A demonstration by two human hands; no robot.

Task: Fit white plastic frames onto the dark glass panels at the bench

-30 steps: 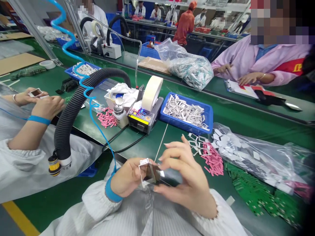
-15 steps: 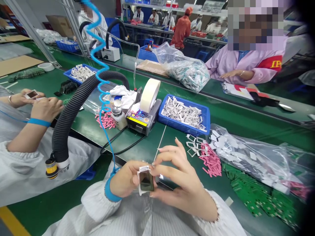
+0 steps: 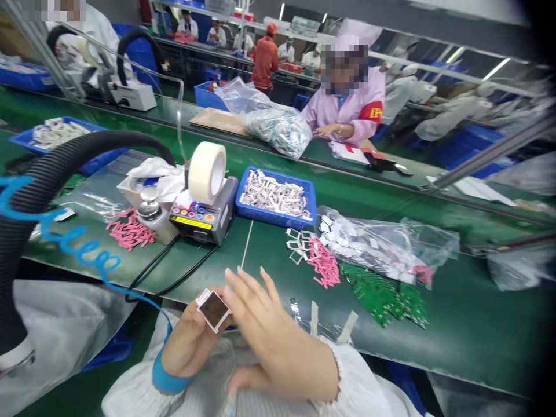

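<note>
My left hand [image 3: 189, 344], with a blue wrist strap, grips a small dark display screen in a white frame [image 3: 214, 311] by its left and lower sides. The screen faces up toward me, turned at a slant. Beside it is my right hand [image 3: 275, 341], its fingers stretched out and the thumb apart. The fingertips come close to the frame's right corner; whether they touch it I cannot tell. Two short tape strips [image 3: 346, 328] stick at the table edge, right of my right hand.
A tape dispenser [image 3: 204, 217] and a bottle [image 3: 156, 220] stand ahead, near pink strips [image 3: 130, 229]. White frames fill a blue tray [image 3: 278, 219]. To the right lie more pink strips [image 3: 325, 266], a bag of white parts [image 3: 369, 240] and green circuit boards [image 3: 382, 295]. A black hose [image 3: 87, 153] arches at left.
The view has swung right. My right hand's fingers have straightened and its thumb has come away from the framed screen, which my left hand still holds, now tilted differently.
</note>
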